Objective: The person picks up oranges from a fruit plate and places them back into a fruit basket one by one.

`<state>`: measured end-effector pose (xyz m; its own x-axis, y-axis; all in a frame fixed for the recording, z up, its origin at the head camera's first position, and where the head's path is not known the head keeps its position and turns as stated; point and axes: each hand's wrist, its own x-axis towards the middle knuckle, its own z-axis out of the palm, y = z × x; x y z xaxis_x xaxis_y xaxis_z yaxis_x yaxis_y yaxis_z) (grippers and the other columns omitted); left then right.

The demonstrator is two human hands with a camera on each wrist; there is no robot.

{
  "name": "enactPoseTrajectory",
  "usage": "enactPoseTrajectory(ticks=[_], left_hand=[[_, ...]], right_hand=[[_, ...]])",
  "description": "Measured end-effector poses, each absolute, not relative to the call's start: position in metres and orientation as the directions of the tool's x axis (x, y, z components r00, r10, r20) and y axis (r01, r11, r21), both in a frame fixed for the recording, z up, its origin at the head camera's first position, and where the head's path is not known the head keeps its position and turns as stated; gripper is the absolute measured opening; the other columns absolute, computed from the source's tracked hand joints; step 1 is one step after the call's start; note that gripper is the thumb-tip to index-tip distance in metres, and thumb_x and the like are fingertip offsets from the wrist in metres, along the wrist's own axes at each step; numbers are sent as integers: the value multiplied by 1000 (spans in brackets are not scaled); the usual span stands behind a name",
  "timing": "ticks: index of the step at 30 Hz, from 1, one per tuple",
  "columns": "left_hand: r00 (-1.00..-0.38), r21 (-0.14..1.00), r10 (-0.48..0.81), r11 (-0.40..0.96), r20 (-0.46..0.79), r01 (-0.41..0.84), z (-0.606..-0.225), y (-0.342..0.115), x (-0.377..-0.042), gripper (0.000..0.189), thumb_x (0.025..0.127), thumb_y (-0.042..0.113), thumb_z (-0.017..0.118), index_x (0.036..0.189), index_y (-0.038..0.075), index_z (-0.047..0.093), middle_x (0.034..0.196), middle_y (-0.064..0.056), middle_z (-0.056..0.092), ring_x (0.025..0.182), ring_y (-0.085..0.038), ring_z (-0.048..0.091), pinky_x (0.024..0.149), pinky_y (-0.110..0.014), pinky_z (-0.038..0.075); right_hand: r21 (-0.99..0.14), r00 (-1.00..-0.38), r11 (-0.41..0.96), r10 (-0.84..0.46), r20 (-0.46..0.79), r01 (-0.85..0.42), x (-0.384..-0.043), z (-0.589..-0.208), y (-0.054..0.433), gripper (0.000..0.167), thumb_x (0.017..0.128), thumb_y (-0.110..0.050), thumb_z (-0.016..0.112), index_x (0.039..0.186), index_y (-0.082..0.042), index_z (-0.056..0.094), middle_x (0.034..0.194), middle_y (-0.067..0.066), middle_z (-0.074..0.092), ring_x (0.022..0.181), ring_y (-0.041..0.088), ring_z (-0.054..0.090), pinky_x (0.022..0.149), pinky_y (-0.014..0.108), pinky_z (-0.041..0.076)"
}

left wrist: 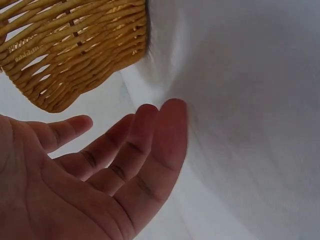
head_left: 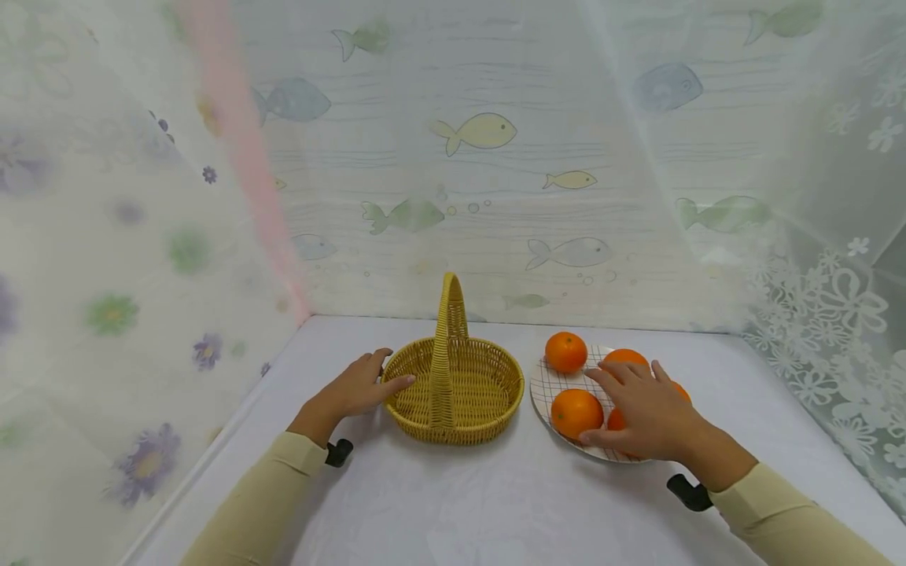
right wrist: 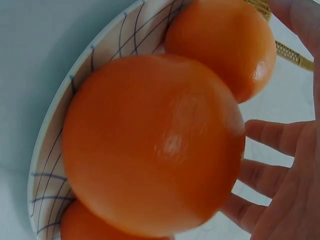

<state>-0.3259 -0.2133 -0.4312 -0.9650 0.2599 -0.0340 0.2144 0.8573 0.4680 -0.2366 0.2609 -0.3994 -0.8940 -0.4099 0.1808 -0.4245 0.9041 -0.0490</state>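
Spanning the right side of a white plate [head_left: 541,397] with a dark checked pattern, the person's right grip [head_left: 640,413] is open, its fingers spread above the oranges [head_left: 576,414]. At least four oranges lie on this plate, partly hidden by the hand. The right wrist view shows one large orange [right wrist: 155,145] before the palm, with fingertips at its edge; whether they press on it or merely lie alongside, I cannot tell.

To the left of the plate, a little apart from it, a yellow wicker basket [head_left: 453,385] stands upright on the white-covered desk [head_left: 439,503], its tall handle [head_left: 442,354] arching over the middle. The left grip [head_left: 364,385] is at the basket's left end, also open: its thumb reaches to the rim, while the left wrist view shows the other fingers relaxed and gently bent, holding nothing. Contact at the thumb is uncertain.

My judgement is that the step in hand is lining up a grasp on an orange. The next move calls for curling the right fingers and thumb round that single fruit without nudging its neighbours, while the left hand could steady the basket.
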Motion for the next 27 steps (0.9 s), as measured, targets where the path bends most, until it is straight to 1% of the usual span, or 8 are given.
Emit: enactPoseTrajectory(ticks=[2, 4, 9, 12, 15, 21, 24, 27], left_hand=[[-969, 483, 246, 852, -36, 199, -433, -212, -327, 105, 89, 83, 49, 161, 8, 32, 139, -19, 55, 122, -31, 59, 98, -54, 54], [-970, 516, 240, 837, -45, 183, -434, -212, -328, 104, 90, 82, 51, 161, 8, 32, 140, -20, 56, 112, -29, 64, 90, -50, 58], [-970, 606, 221, 787, -103, 115, -437, -211, -331, 100, 91, 78, 53, 160, 10, 31, 141, -22, 56, 77, -23, 69, 66, -37, 59], [-969, 647, 206, 759, -138, 70, -437, -211, -331, 95, 93, 76, 54, 159, 12, 32, 141, -22, 57, 70, -24, 69, 63, -36, 58], [-968, 681, 196, 731, -157, 38, -436, -211, -331, 89, 94, 72, 56, 157, 12, 36, 140, -21, 57, 79, -25, 70, 63, -37, 60], [-967, 743, 177, 669, -184, -19, -437, -210, -333, 82, 94, 68, 60, 152, 12, 43, 142, -19, 57, 108, -27, 66, 66, -37, 63], [-965, 790, 168, 611, -201, -58, -440, -210, -335, 77, 95, 62, 63, 151, 12, 45, 145, -18, 54, 114, -28, 65, 68, -38, 64], [-962, 846, 179, 527, -208, -85, -442, -212, -336, 67, 97, 52, 64, 147, 10, 49, 142, -18, 56, 115, -29, 64, 70, -41, 65]], right_hand=[[-51, -891, 901, -416, 182, -431, -237, -400, 258, 103, 76, -83, 69, 152, -17, 51, 152, 13, 53, 141, 42, 44, 112, 83, 20], [-50, -886, 896, -425, 185, -441, -238, -400, 255, 103, 75, -82, 71, 152, -17, 51, 151, 11, 54, 140, 40, 45, 114, 80, 22], [-30, -864, 879, -461, 201, -476, -240, -402, 250, 96, 76, -75, 76, 151, -19, 52, 146, 5, 58, 136, 33, 50, 117, 69, 27], [-18, -857, 873, -473, 205, -487, -241, -403, 247, 91, 77, -71, 77, 149, -21, 54, 143, 3, 60, 135, 30, 52, 116, 68, 29], [-10, -853, 871, -478, 209, -491, -242, -405, 245, 87, 78, -68, 79, 148, -22, 54, 142, 0, 61, 134, 28, 54, 116, 69, 30], [-26, -847, 865, -485, 216, -502, -243, -406, 241, 81, 77, -60, 82, 145, -24, 57, 140, -4, 62, 133, 25, 55, 115, 67, 33], [-26, -837, 856, -497, 229, -516, -243, -406, 239, 78, 76, -57, 84, 142, -23, 60, 137, -5, 63, 131, 24, 56, 112, 61, 37], [-17, -824, 848, -510, 246, -530, -244, -407, 238, 75, 75, -55, 84, 139, -22, 62, 134, -6, 64, 128, 22, 58, 110, 57, 40]])
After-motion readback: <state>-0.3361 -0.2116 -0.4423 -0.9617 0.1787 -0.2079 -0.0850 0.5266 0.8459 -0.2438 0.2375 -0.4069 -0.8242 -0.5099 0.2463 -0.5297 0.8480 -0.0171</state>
